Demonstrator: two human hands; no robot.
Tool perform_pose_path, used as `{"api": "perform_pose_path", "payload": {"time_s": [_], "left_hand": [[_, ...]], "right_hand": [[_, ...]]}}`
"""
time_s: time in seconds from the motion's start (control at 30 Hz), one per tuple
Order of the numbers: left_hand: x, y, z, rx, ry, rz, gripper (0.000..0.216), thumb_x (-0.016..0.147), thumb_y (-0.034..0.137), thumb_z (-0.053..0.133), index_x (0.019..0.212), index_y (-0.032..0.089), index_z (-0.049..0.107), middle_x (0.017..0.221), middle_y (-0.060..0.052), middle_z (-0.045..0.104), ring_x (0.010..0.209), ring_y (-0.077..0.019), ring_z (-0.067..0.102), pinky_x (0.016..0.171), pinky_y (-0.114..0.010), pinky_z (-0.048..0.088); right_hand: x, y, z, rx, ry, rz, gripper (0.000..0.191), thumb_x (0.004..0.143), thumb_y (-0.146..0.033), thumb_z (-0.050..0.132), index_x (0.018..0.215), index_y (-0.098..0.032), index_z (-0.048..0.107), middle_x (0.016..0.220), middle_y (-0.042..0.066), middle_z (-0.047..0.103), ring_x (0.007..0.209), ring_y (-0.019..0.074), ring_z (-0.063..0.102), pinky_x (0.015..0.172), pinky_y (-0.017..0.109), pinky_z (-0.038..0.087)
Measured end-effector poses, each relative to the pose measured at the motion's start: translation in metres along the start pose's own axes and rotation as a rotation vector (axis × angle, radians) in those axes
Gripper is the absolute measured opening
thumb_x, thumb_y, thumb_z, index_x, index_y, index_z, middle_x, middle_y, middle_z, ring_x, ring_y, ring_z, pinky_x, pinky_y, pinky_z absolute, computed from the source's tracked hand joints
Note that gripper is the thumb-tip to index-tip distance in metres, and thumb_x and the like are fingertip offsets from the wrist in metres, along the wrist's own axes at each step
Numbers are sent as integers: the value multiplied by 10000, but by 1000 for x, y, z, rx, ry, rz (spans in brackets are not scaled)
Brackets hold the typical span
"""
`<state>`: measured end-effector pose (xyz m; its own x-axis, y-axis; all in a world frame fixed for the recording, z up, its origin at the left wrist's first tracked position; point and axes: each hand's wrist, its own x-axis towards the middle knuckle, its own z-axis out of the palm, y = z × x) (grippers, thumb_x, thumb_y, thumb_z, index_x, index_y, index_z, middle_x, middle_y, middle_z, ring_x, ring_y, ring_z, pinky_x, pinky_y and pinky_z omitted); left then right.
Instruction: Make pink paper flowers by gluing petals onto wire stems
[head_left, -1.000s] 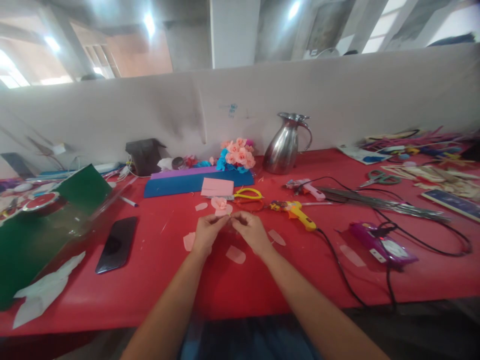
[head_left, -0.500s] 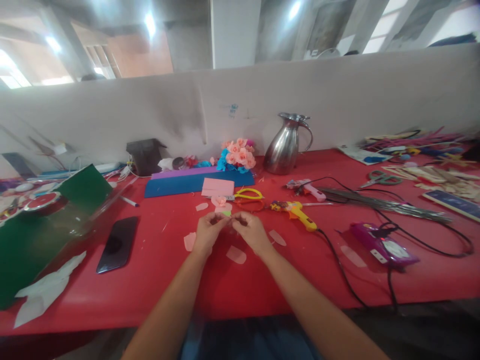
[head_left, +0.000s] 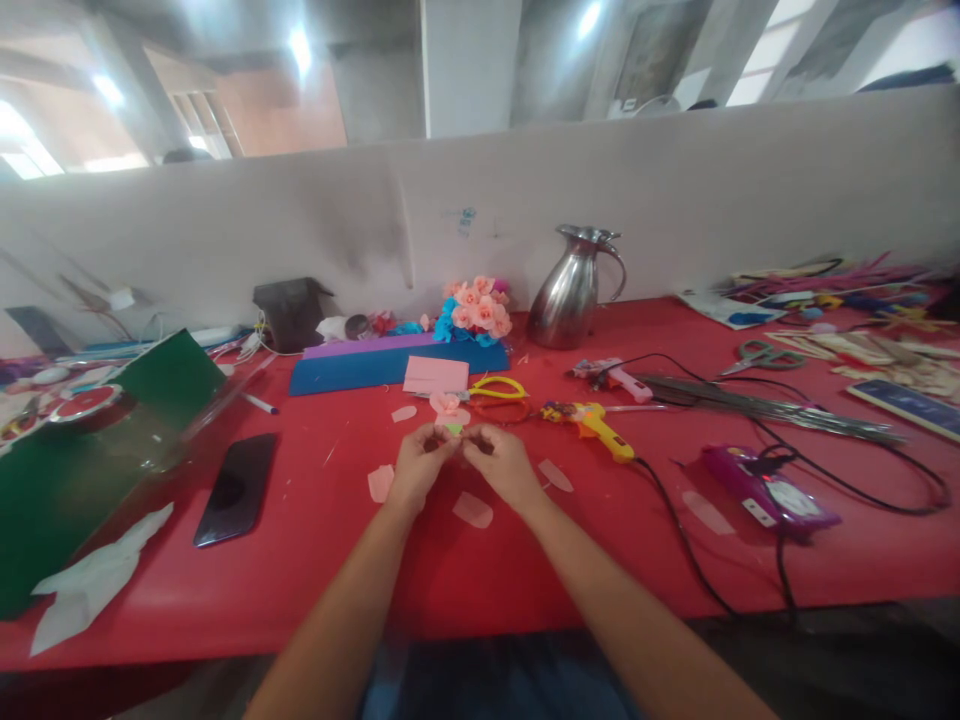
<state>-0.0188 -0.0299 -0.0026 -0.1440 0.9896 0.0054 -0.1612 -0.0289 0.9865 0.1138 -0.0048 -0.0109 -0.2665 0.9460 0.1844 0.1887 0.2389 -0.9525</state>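
Note:
My left hand [head_left: 422, 460] and my right hand [head_left: 499, 460] meet over the middle of the red table, each pinching with thumb and fingers. Between them is a pink paper flower [head_left: 448, 404] with a small light-green piece [head_left: 454, 429] at its base. The fingertips close around that base, and what lies right under them is hidden. Loose pink paper petals [head_left: 473, 510] lie around my hands. Just beyond the flower are a stack of pink paper [head_left: 436, 375] and yellow-handled scissors [head_left: 499, 387].
A yellow glue gun [head_left: 604, 432], a pink glue gun [head_left: 619, 378] and a purple power strip [head_left: 769, 490] with black cords lie right. Behind stand a steel jug [head_left: 574, 290] and a bunch of paper flowers [head_left: 480, 310]. A phone [head_left: 236, 488] and green sheet [head_left: 67, 500] lie left.
The flower has turned slightly and shifted a little to the right between my fingers. Both hands stay in nearly the same place, and the things on the table have not moved.

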Motion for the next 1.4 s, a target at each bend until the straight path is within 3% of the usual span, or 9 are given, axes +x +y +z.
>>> {"api": "perform_pose_path", "payload": {"time_s": [0.57,0.8,0.97,1.4], "left_hand": [[-1,6,0,-20,26,4,210,616,294,697,596,171,527,561,37,507,561,-91,486,600,-206,386],[2,-1,-3,-1,19,3,184,611,307,704,626,151,607,692,-23,627,714,-151,572,704,-254,416],[5,-7,-5,132,130,21,189,608,303,692,719,150,676,735,-38,668,680,-152,562,669,-262,412],[7,-7,-4,35,77,24,154,608,274,703,689,145,678,701,-29,664,690,-142,571,687,-247,418]], "right_hand": [[1,-6,-6,9,51,31,122,725,-261,509,740,-178,598,680,2,641,564,135,596,584,255,449],[3,-3,-6,105,37,108,143,734,-281,520,772,-169,600,664,7,640,549,137,610,514,232,432],[3,-2,-3,148,31,116,155,726,-296,533,768,-164,602,673,17,652,540,132,608,511,231,428],[2,0,-2,158,15,81,146,700,-285,576,756,-164,635,674,4,641,563,129,578,556,251,451]]}}
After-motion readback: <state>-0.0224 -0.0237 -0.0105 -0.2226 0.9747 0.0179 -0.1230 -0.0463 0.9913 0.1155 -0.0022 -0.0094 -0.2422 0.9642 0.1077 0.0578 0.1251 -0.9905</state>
